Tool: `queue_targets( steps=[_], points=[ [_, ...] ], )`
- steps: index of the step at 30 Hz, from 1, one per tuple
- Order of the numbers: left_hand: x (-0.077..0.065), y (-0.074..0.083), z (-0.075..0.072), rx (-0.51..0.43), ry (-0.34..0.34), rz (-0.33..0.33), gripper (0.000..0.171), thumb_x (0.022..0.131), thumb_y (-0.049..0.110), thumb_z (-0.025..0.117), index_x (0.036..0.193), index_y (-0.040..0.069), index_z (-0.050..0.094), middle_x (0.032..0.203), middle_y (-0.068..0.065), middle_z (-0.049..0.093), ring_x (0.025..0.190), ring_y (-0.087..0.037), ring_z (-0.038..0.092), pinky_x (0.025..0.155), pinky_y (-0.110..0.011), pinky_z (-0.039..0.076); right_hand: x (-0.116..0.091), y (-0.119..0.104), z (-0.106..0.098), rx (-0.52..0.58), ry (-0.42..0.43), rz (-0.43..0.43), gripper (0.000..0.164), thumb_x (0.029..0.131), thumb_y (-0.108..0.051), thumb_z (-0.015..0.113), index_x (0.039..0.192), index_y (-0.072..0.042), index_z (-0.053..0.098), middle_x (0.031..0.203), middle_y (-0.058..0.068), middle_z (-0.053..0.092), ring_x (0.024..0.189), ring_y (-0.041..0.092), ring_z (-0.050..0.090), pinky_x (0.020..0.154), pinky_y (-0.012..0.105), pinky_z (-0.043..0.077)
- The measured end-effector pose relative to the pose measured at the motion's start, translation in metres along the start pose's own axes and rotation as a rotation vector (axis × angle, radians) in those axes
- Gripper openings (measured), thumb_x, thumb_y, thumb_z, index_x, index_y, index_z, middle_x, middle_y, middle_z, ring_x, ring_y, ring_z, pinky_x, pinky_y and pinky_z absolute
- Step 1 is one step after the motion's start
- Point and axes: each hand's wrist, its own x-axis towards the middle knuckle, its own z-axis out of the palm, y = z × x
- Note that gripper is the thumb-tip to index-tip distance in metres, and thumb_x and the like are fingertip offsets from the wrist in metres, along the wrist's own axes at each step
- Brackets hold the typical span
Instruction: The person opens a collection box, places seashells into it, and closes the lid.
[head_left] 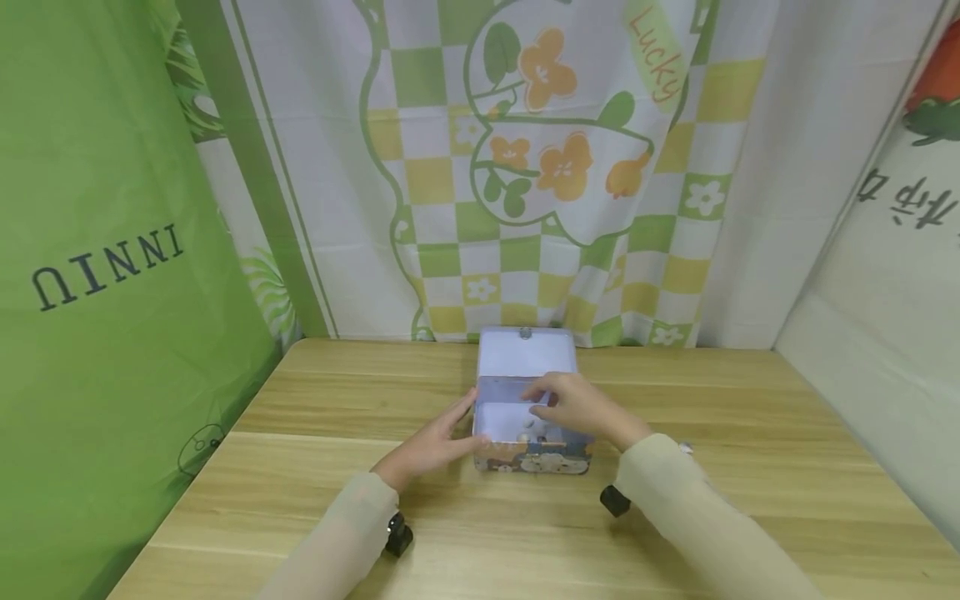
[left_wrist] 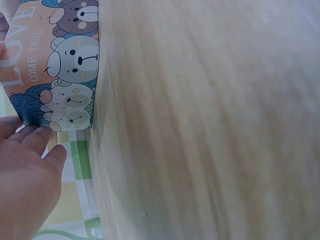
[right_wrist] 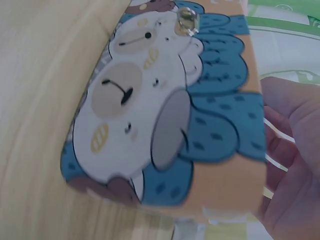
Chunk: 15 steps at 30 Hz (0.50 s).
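Observation:
A small printed box [head_left: 498, 457] stands on the table with its pale lid [head_left: 527, 357] raised toward the curtain. Cartoon bears and the words "LOVE COME TRUE" cover one side of the box [left_wrist: 75, 60] in the left wrist view. My left hand [head_left: 426, 448] rests against the box's left side, fingers fairly straight, thumb at the front corner. Over the opening is my right hand [head_left: 581, 408], its thumb and forefinger apart and bent downward. Beneath those fingertips, inside the box, lies a small whitish thing [head_left: 534, 427], too blurred to name. A clear clasp [right_wrist: 188, 21] sits on the box's front.
The wooden table [head_left: 337, 400] runs around the box. A checked curtain [head_left: 517, 250] hangs right behind it, a green cloth [head_left: 135, 333] on the left and a white one [head_left: 885, 333] on the right. Black wrist devices [head_left: 615, 500] sit by both sleeves.

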Motion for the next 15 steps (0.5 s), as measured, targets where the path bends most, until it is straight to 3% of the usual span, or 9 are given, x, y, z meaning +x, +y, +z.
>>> queue_targets(
  steps=[15],
  points=[
    [0.001,-0.004,0.0,0.032,0.009,0.011,0.091,0.096,0.051,0.063,0.163,0.023,0.009,0.166,0.005,0.006,0.151,-0.024,0.012,0.118,-0.054,0.019,-0.038,0.01,-0.029,-0.025,0.055,-0.063,0.019,0.09,-0.005,0.072,0.109,-0.005,0.074,0.102,0.003,0.072,0.082,0.011,0.062,0.07,0.027,0.056]
  ],
)
